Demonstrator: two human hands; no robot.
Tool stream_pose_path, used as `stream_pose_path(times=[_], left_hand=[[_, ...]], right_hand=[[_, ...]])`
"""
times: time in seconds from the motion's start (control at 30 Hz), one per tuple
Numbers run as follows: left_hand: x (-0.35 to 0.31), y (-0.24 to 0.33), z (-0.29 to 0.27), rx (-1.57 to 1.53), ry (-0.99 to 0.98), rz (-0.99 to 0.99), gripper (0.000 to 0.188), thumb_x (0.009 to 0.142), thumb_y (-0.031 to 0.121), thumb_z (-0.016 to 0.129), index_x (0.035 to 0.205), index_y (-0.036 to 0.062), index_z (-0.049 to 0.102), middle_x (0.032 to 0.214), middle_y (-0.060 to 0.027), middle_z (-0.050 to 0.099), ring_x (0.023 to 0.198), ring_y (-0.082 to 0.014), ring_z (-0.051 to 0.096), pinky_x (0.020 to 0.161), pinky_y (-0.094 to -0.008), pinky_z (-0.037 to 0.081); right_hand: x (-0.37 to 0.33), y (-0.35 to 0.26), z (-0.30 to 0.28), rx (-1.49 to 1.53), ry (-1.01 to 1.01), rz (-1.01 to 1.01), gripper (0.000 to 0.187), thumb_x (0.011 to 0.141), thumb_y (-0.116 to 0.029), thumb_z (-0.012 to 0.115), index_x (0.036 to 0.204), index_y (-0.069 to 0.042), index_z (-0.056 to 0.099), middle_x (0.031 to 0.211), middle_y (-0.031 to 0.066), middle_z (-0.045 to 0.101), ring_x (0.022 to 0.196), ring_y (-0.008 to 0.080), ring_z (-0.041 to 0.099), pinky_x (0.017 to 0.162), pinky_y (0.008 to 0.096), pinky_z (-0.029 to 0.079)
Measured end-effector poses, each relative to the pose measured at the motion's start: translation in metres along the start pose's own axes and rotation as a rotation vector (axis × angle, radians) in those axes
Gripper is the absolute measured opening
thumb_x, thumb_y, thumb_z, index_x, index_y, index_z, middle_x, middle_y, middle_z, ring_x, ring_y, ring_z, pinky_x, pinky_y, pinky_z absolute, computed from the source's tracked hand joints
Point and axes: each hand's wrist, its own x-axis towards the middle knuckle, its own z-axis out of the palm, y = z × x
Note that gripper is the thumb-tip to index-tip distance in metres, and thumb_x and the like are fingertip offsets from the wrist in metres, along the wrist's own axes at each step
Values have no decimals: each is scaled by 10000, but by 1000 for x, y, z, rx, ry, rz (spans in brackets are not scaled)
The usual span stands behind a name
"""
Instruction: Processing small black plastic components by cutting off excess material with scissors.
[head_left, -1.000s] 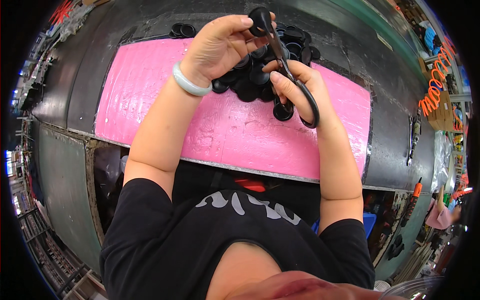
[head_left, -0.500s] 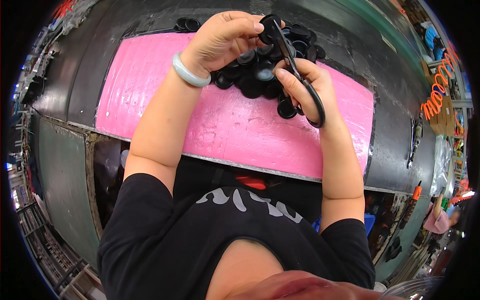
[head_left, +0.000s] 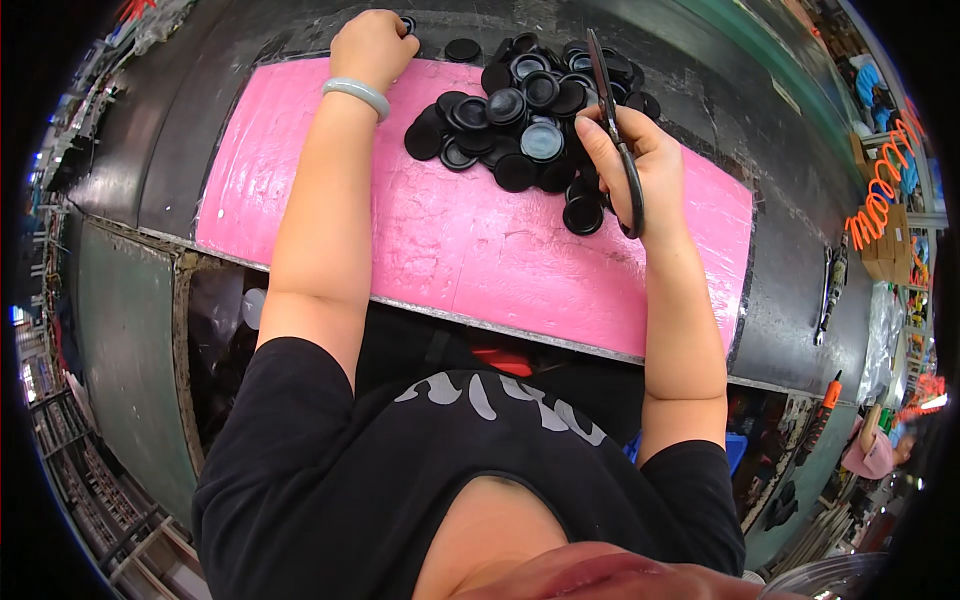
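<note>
My left hand (head_left: 372, 50), with a pale bangle (head_left: 357, 95) at its wrist, is beyond the far left edge of the pink mat. Its fingers are closed around a black round cap (head_left: 408, 25), of which only the rim shows. In my right hand (head_left: 640, 165) are black-handled scissors (head_left: 605, 95), blades pointing away from me and close together. Between the hands lies a loose heap of black round caps (head_left: 505, 105), some dished side up. One cap (head_left: 541, 142) in it has a greyish, shiny face. A single cap (head_left: 462, 50) lies apart behind the mat.
The pink mat (head_left: 470, 250) covers the middle of a dark workbench (head_left: 790, 290). An orange coiled hose (head_left: 875, 205) hangs at the right, near cardboard boxes (head_left: 885, 245). An orange-handled tool (head_left: 828, 395) is at the bench's right front. Another person (head_left: 868, 450) appears far right.
My left hand has moved left from the scissors blades to the far edge of the mat with the cap. The scissors have turned more upright and stay in my right hand.
</note>
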Motion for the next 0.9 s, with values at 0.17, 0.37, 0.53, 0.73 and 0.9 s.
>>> stream_pose_path(times=[0.17,0.37,0.53,0.73,0.9], left_hand=[[0,3,15,-98,201,294,305,773,194,659,1056,87,695,1083,-116,676,1010,-310,626,904,-402,491],[-12,37,32,-42,-51,414,409,833,172,622,1241,144,617,1122,-129,658,1088,-315,591,922,-426,472],[-5,20,30,-58,-13,415,466,804,159,674,1265,143,605,1173,-166,637,1094,-351,588,940,-441,464],[10,23,18,-161,115,288,294,927,234,604,1123,30,684,991,-158,695,947,-277,675,831,-359,512],[-17,48,-2,-1601,-488,-131,286,995,143,518,1183,-54,606,1121,-143,642,1065,-261,648,951,-340,514]], right_hand=[[-3,-6,-1,-12,-12,20,228,856,-183,741,956,11,676,689,-39,583,627,29,489,570,194,404],[2,12,2,7,-13,-114,317,831,-214,751,997,43,668,753,61,663,688,73,586,630,244,489],[5,13,4,-90,-2,-155,419,744,-325,757,1016,-10,708,842,184,703,783,304,697,722,358,540],[-3,6,-14,-241,77,-238,398,741,-337,747,974,-17,710,798,171,690,760,334,678,716,386,535],[-2,11,-9,-354,131,-327,330,726,-320,729,896,-40,694,737,165,663,734,352,653,698,441,506]])
